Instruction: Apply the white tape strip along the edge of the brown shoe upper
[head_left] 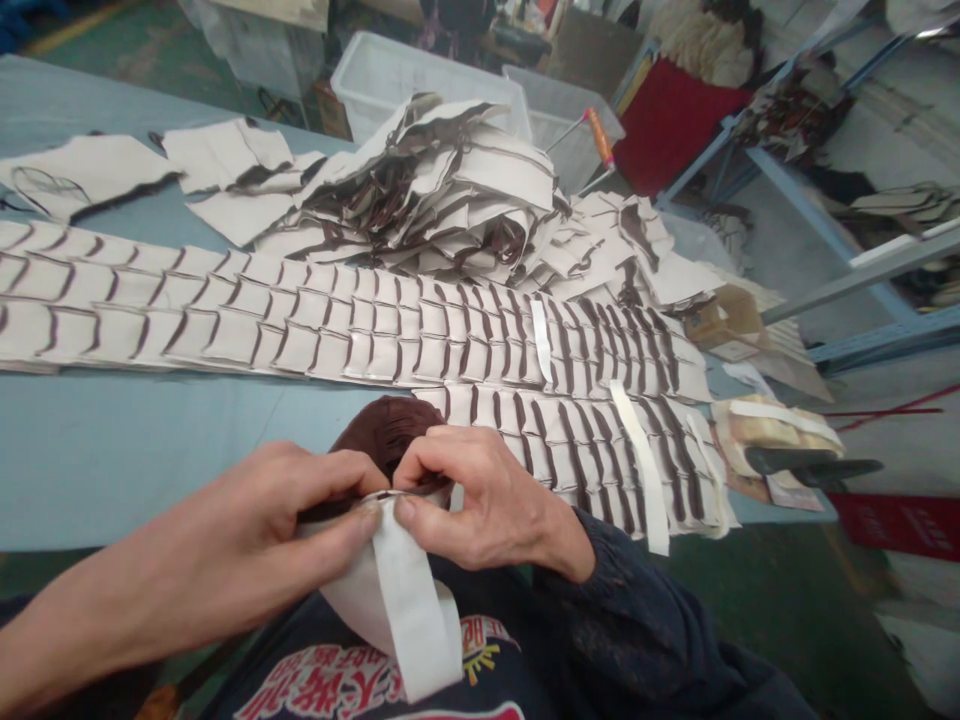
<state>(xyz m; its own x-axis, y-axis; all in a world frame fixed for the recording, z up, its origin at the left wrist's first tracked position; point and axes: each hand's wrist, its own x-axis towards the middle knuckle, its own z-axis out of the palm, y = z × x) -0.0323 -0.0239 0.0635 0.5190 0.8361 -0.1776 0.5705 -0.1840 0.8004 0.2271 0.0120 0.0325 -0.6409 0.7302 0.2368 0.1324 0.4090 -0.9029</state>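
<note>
My left hand (300, 520) and my right hand (480, 495) meet close to my body, each pinching the edge of one fabric piece. That piece is dark brown cloth (386, 425) on the far side and off-white (352, 605) on the near side. A white strip of tape (412, 600) hangs down from the pinched edge, its lower end curling over my apron. Both thumbs press at the strip's top end, so how it is joined there is hidden. Just beyond my right hand lie overlapping rows of white pieces with brown edges (525, 420).
Long rows of similar pieces (300, 325) cover the blue table (187, 450). Loose white strips (641, 465) lie across them. Behind stands a heap of pieces (450, 190), with plastic bins (420, 75) beyond. A tape roll (780, 430) sits at the right end.
</note>
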